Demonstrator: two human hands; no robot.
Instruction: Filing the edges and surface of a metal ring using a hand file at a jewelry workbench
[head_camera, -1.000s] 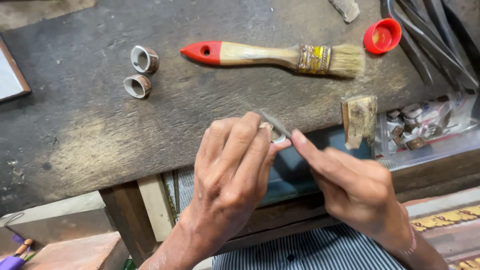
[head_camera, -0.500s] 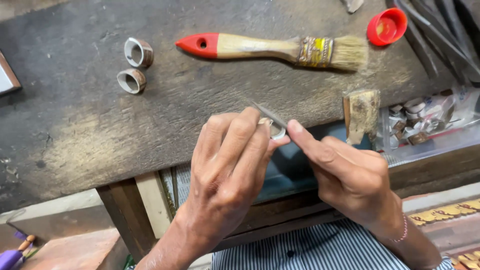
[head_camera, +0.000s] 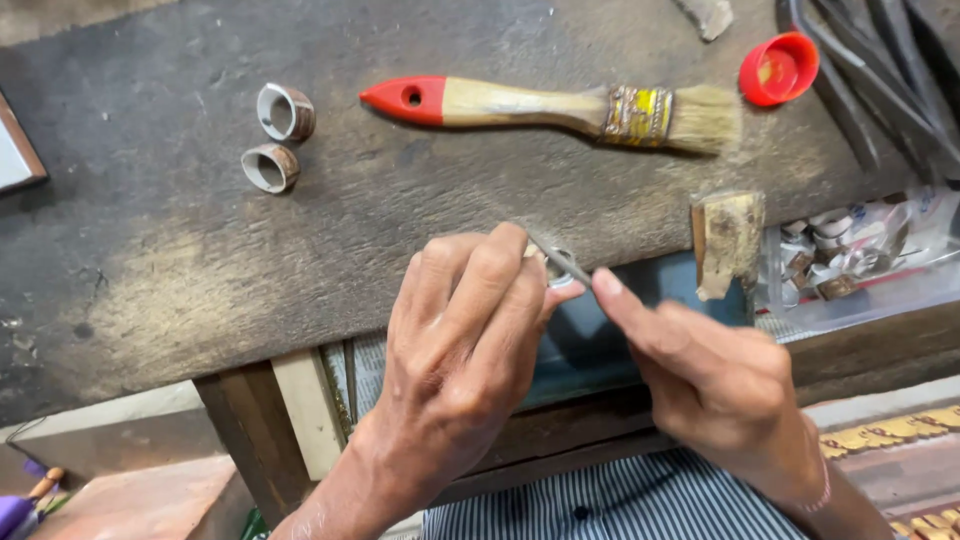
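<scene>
A: Starting at the left, two short metal rings with brownish outer walls (head_camera: 277, 140) lie on their sides on the dark, worn wooden table (head_camera: 150, 270), one just above the other, well apart from the hands. I would judge they are parked there to keep the working edge free.

B: And the flat paintbrush with the red-tipped wooden handle and pale bristles (head_camera: 560, 107)?

A: It lies flat across the table behind the hands, handle to the left, bristles to the right; within reach, I think, without crowding them.

B: The hands themselves?

A: The left hand (head_camera: 460, 350) has its fingers closed around a small silvery metal ring (head_camera: 560, 272), held out at the table's front edge and partly hidden by the fingertips. Pinching it there seems to steady it and leave one face exposed. The right hand (head_camera: 715, 385) has its fingers closed narrowly on a thin grey metal tool (head_camera: 560, 258), whose end rests against the ring. How much of the tool sits inside the hand I cannot tell.

B: Further right?

A: A small upright wooden block (head_camera: 727, 240) at the table edge, a round red plastic cap (head_camera: 779, 68) near the back, and a clear plastic box of small metal pieces (head_camera: 860, 255).
</scene>
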